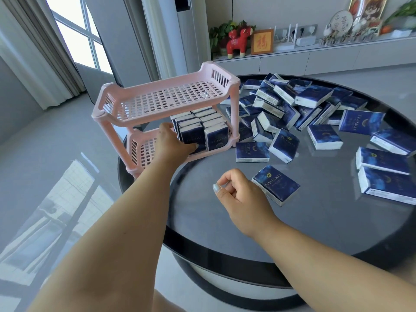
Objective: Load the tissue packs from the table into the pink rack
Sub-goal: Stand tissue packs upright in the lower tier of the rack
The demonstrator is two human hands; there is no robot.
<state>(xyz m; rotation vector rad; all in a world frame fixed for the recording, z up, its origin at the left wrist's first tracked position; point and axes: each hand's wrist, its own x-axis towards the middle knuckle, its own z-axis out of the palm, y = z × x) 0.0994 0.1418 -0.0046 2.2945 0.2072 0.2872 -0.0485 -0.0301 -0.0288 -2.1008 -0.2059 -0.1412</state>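
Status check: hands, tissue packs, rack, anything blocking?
Left hand gripping a pack in the pink rack lower tier. Right hand empty, loosely curled beside nearest loose pack. Top tier empty. Nothing blocking.

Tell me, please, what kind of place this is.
Most likely a home living room. A long low wall cabinet carries a red toy horse, a framed calligraphy piece and potted plants, and a floor-standing air conditioner stands beside curtained windows.

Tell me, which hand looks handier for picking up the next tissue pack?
Probably the right hand: it hovers empty beside a loose tissue pack on the table. The left hand is busy at the pink rack.
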